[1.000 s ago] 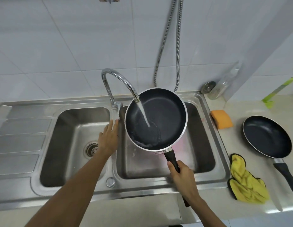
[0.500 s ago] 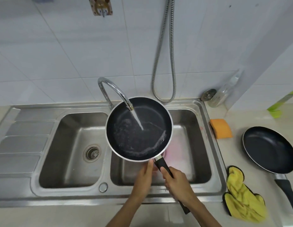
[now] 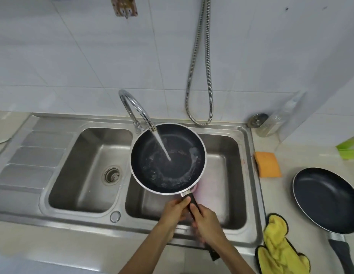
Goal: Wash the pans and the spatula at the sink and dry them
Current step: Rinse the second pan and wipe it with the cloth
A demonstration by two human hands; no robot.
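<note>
A black pan with a silver rim is held level over the right sink basin, under the running tap. Water pools and swirls inside it. My left hand and my right hand both grip its black handle, left closer to the pan. A second black frying pan lies on the counter at the right. A pink thing shows under the held pan, mostly hidden. I cannot make out the spatula.
A yellow cloth lies at the counter's front right, an orange sponge beside the sink. The left basin has a drain. A metal hose hangs on the tiled wall; a clear bottle stands at the back right.
My left hand left the tap area and came onto the pan's handle beside my right hand. The pan shifted left under the stream and levelled out, water collecting in it.
</note>
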